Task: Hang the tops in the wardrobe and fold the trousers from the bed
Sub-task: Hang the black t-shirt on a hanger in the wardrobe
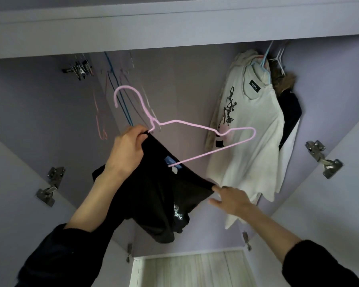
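A: Setting: open lilac wardrobe, seen from below; the rail itself is hidden.

B: Hands?

A: Left hand, centre frame, pinches the black top at its collar together with the pink hanger. Right hand, lower right, fingers loosely spread, touches the top's far edge.

B: Advice?

A: Probably draw that edge over the hanger's bare right arm, then hook it left of the white shirt, upper right.

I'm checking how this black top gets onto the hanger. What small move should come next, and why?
Probably the right hand pulls the black top over the bare right arm of the pink hanger. Only the hanger's left side sits inside the top, where the left hand grips it.
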The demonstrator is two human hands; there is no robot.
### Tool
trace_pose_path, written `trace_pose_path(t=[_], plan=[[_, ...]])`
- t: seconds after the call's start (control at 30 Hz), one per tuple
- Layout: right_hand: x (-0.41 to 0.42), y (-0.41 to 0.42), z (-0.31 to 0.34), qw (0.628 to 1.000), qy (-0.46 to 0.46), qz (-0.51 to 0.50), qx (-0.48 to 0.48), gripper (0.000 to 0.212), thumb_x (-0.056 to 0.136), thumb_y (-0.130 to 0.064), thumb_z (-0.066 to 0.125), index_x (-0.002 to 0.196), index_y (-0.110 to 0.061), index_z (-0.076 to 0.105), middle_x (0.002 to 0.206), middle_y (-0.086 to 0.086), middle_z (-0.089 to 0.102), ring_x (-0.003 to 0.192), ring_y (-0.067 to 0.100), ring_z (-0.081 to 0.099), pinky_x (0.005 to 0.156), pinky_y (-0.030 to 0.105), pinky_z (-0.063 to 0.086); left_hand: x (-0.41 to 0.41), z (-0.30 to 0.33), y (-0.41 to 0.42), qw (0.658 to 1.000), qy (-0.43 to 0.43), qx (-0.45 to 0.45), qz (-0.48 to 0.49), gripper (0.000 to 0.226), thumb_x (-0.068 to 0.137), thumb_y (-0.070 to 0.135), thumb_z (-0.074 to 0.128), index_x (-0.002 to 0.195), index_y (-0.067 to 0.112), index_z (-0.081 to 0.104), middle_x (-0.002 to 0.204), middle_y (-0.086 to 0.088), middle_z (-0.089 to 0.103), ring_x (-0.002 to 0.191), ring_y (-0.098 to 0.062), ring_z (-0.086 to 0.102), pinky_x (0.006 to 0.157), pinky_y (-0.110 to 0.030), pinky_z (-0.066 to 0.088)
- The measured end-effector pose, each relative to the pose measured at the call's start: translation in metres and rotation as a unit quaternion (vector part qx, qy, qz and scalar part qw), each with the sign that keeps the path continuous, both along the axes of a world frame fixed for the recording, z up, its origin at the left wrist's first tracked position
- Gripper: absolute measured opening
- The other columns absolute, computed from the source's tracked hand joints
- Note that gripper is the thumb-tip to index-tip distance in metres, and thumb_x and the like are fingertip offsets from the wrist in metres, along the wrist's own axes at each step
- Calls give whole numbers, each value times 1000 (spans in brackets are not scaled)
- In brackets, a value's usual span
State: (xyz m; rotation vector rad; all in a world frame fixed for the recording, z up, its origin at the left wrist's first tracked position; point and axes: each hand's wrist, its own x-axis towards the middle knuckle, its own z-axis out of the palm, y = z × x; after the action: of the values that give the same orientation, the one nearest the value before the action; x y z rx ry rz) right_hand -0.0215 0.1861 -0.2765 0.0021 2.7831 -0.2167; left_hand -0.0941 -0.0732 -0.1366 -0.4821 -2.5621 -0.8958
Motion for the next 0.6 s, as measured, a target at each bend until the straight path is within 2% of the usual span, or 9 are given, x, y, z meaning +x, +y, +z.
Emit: trace_pose_path(t=[0.1,0.2,0.27,0.37,0.5,0.6], plan=[[-4,40,20,995,80,-24,-55,41,98,-43,41,135,-28,45,119,2,61,107,22,58,83,30,44,-5,-12,-20,999,-21,-25,27,20,94,-2,46,104,1,62,95,-12,54,82,-17,45,74,-11,28],[-10,65,48,986,148,-13,-76,28,97,-36,46,122,-31,57,104,-4,63,95,19,61,72,28,42,-7,-25,-36,995,-54,-64,45,24,92,-5,46,109,1,62,104,-21,55,86,-22,49,81,-22,33],[-14,70,67,981,181,5,-67,25,97,-33,48,117,-27,60,103,-4,62,92,19,60,72,30,44,-8,-28,-38,994,-58,-84,44,24,91,-6,47,109,1,62,103,-21,54,90,-32,55,82,-30,38],[-20,61,93,970,227,36,-80,20,95,-26,52,107,-17,64,95,-1,62,80,20,59,71,31,46,-8,-25,-31,993,-34,-106,32,23,87,-9,51,104,1,63,89,-12,48,82,-36,57,74,-34,42],[-24,34,121,943,315,79,-69,14,88,-20,59,94,-13,69,78,-8,53,70,19,57,62,27,43,-7,-17,-10,996,-1,-90,5,24,85,-11,54,102,0,66,94,-20,57,79,-36,60,74,-38,49],[-23,10,134,912,384,125,-64,4,78,-14,66,80,-11,69,70,0,57,71,23,59,62,30,49,-2,-15,8,997,33,-62,-19,16,87,-4,56,99,-2,67,95,-21,61,78,-39,62,74,-44,52]])
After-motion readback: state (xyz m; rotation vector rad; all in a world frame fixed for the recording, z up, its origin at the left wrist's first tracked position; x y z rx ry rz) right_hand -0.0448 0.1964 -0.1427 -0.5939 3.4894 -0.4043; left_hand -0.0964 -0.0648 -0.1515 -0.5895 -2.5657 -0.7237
